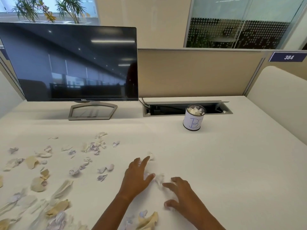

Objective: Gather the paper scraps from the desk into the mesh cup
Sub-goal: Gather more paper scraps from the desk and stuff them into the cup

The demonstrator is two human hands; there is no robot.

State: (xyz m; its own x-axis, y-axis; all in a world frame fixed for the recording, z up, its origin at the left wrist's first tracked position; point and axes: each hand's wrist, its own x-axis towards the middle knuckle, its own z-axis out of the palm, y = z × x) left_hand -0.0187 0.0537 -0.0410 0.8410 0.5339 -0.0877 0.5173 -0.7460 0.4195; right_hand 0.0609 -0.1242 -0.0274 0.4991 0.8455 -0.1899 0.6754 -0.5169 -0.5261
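The mesh cup [193, 121], wrapped in white paper with a blue letter B, stands at the back of the desk and holds white crumpled paper. Several white and cream paper scraps [93, 146] lie scattered over the left half of the desk. My left hand [137, 176] rests flat on the desk with fingers spread, touching small white scraps; one scrap [150, 156] lies at its fingertip. My right hand [181, 193] is beside it, fingers curled over the desk. A white crumpled scrap [159, 178] lies between the two hands. Neither hand lifts anything.
A dark monitor [69, 63] on a grey stand sits at the back left. An open cable tray [186, 108] runs behind the cup. Beige partition panels [196, 72] close the back and right. More scraps [147, 220] lie near the front edge.
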